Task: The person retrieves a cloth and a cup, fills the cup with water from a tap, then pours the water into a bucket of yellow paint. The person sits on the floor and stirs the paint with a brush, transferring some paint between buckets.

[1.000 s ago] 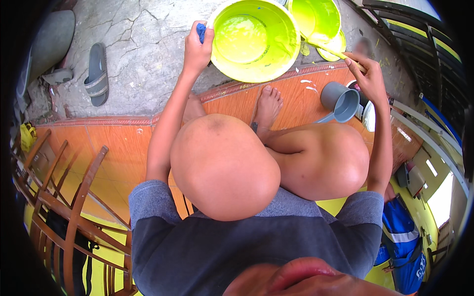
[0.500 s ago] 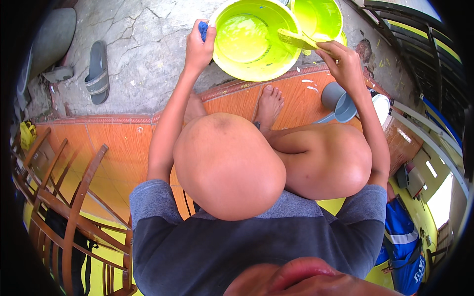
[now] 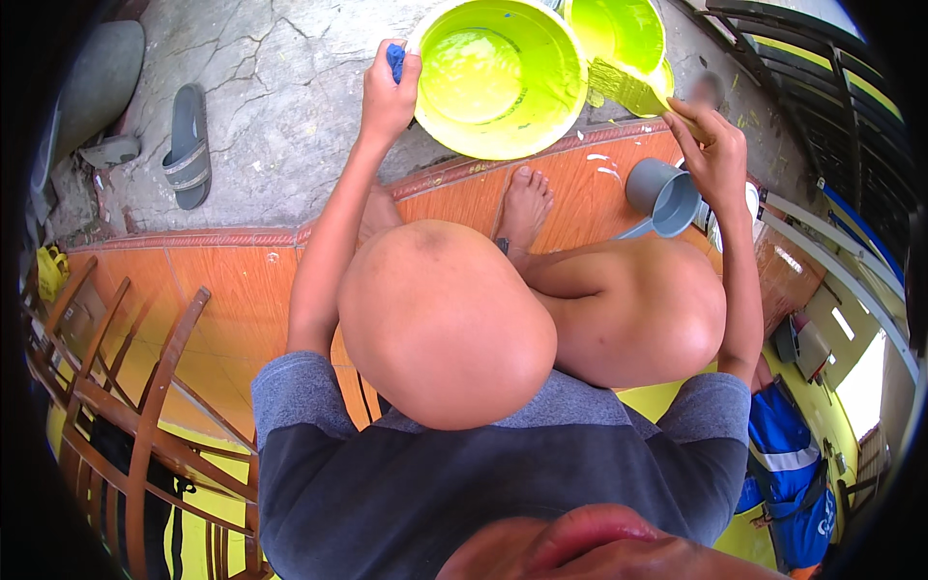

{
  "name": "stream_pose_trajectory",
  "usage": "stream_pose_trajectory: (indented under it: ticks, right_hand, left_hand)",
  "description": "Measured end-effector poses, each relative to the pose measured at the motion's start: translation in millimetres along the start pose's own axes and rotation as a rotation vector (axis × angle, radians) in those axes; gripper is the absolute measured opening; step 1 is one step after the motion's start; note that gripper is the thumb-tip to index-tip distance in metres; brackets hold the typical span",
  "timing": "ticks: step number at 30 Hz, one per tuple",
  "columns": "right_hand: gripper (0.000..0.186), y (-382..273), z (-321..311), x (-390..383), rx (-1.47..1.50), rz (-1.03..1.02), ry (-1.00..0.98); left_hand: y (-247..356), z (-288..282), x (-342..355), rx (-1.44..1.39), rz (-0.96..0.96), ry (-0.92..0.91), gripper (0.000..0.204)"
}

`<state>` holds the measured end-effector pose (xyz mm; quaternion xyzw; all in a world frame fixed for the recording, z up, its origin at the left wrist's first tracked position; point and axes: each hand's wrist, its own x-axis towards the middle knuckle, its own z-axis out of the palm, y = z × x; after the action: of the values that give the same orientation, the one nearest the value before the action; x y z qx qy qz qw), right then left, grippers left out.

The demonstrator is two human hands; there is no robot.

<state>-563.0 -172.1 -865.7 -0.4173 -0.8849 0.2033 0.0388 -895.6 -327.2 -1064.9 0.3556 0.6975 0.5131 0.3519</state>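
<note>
"Yellow-green covers the flat brush (image 3: 628,89), so where exactly is it?"

"At the near side of the smaller bucket (image 3: 623,27), just right of the larger bucket (image 3: 559,82). I can't tell whether the bristles touch a rim."

"And the grip?"

"The right hand (image 3: 713,150) pinches the handle near its end, between thumb and fingers. It's a light hold, good for turning the brush, I'd judge, though wet bristles could twist it. Choking up a little should steady it."

"What about drips?"

"I'd hold the bristles over a bucket's mouth and draw each face slowly along the rim."

"Is the larger bucket secure?"

"It sits by the tile edge, with a wet yellow-green layer inside. The left hand (image 3: 390,101) is beside its rim, fingers closed around something small and blue (image 3: 395,63); whether they clamp the rim too, I can't tell. A firm hold there would help against tipping."

"Anything farther out?"

"The grey dipper (image 3: 667,198) lies on the orange tiles (image 3: 459,215), near the right forearm. A wide swing might knock it, so short wrist strokes seem wiser."
</note>
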Motion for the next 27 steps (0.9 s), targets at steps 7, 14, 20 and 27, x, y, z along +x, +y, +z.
stream_pose_trajectory:
  ticks: [7,14,20,27]
  right_hand:
    - [0.033,-19,17,29,0.077,0.218,-0.454]
    - [0.043,-2,15,28,0.058,0.412,-0.530]
    - [0.045,3,-10,25,-0.050,0.499,-0.491]
    - [0.048,-10,-47,30,0.084,0.492,-0.443]
  left_hand:
    - [0,3,2,-0.022,0.088,0.047,0.028]
    - [1,2,1,-0.023,0.083,0.042,0.029]
    - [4,1,0,-0.039,0.074,0.037,0.029]
    - [7,3,-1,-0.051,0.103,0.071,0.029]
